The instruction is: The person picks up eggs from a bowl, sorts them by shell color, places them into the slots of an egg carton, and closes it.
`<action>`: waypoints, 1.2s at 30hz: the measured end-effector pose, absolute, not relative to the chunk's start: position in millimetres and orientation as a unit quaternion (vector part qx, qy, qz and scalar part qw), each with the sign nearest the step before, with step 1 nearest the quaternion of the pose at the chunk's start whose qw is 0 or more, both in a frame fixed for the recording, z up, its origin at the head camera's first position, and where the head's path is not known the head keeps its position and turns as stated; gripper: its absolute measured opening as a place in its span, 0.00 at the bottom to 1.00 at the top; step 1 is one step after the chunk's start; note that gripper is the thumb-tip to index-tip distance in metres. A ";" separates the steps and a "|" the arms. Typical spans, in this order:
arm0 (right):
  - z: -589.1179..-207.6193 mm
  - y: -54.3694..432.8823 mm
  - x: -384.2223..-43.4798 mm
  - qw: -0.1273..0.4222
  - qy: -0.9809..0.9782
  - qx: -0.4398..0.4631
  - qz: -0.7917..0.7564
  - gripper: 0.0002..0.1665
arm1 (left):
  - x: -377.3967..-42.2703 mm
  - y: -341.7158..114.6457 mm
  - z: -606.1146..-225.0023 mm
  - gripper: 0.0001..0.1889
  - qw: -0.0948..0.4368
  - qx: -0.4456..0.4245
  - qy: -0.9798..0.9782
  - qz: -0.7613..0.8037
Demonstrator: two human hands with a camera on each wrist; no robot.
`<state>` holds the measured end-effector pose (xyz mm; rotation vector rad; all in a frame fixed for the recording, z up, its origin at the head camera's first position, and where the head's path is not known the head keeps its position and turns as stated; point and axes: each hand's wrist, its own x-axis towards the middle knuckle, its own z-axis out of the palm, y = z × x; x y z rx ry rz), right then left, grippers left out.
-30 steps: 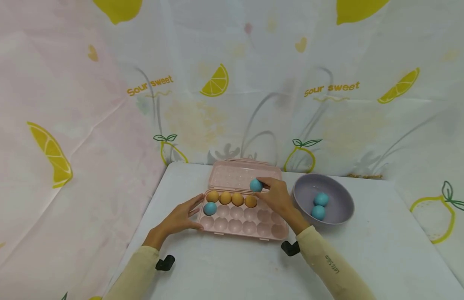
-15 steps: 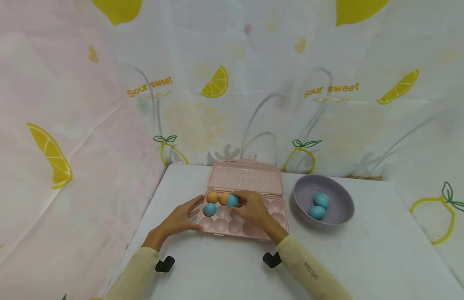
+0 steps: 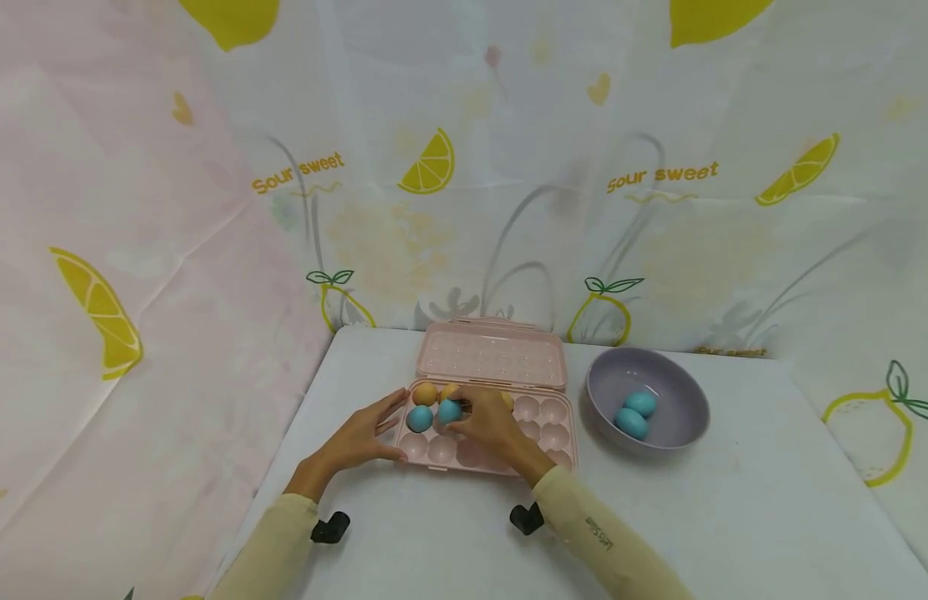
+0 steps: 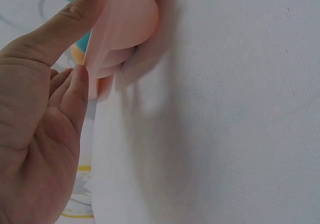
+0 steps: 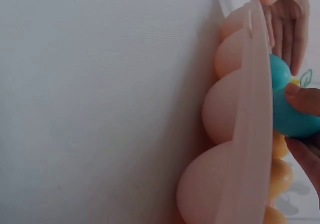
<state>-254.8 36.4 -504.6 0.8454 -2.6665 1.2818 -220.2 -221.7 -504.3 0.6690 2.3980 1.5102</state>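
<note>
My right hand (image 3: 489, 425) pinches a blue egg (image 3: 449, 411) between thumb and fingers, low over the second row of a pink egg carton (image 3: 501, 469). Beside that egg, toward the left end, another blue egg (image 3: 419, 418) sits in a cup. Orange eggs (image 3: 424, 393) fill part of the back row, some hidden behind my right hand. At the carton's left end my left hand (image 3: 358, 435) rests with fingers extended and spread, the thumb (image 4: 75, 21) on the rim at the front corner. The right wrist view shows the held egg right above the rim.
The carton's lid (image 3: 494, 354) lies folded back behind it. To the right stands a purple bowl (image 3: 684, 429) with two blue eggs (image 3: 632, 423) inside. A lemon-printed cloth (image 3: 509, 250) hangs behind the white table (image 3: 433, 542).
My right hand has carried the blue egg left and down, from over the lid hinge to the second row beside the other blue egg. The left hand has stayed in place.
</note>
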 end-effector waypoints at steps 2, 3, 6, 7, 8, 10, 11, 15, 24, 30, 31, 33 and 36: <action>-506.3 35.0 -254.4 0.038 -0.872 0.272 0.405 0.20 | -220.3 -221.3 -504.7 0.57 0.115 0.227 0.819 0.514; -507.3 34.5 -254.1 0.040 -0.876 0.269 0.398 0.21 | -220.2 -221.2 -505.0 0.57 0.114 0.227 0.820 0.513; -510.8 33.8 -252.8 0.039 -0.883 0.261 0.389 0.22 | -220.4 -221.1 -505.4 0.57 0.110 0.226 0.822 0.511; -512.2 33.6 -252.0 0.034 -0.885 0.255 0.388 0.22 | -220.3 -221.2 -505.4 0.57 0.109 0.226 0.822 0.511; -513.4 33.8 -251.5 0.030 -0.887 0.252 0.387 0.22 | -220.4 -221.3 -505.4 0.57 0.108 0.228 0.821 0.512; -515.5 33.5 -250.2 0.021 -0.890 0.246 0.384 0.23 | -220.8 -221.5 -505.3 0.57 0.105 0.231 0.819 0.515; -516.5 33.4 -249.7 0.017 -0.892 0.243 0.381 0.23 | -221.0 -221.4 -505.0 0.57 0.105 0.233 0.817 0.516; -519.2 32.0 -247.8 0.008 -0.903 0.228 0.363 0.25 | -222.7 -221.2 -507.0 0.57 0.106 0.237 0.815 0.518; -522.4 27.3 -245.8 0.033 -0.910 0.252 0.329 0.20 | -234.5 -228.6 -534.5 0.60 0.101 0.234 0.826 0.503; -523.3 26.7 -246.8 0.050 -0.906 0.270 0.322 0.23 | -234.6 -230.6 -534.5 0.60 0.103 0.234 0.824 0.505; -523.3 26.9 -247.0 0.051 -0.905 0.272 0.322 0.24 | -234.3 -230.6 -534.0 0.60 0.104 0.234 0.824 0.506; -522.8 27.2 -247.2 0.051 -0.903 0.274 0.326 0.25 | -233.9 -230.6 -533.3 0.60 0.105 0.235 0.824 0.504; -520.2 28.1 -246.4 0.046 -0.905 0.268 0.327 0.25 | -234.3 -230.7 -534.1 0.60 0.105 0.232 0.827 0.500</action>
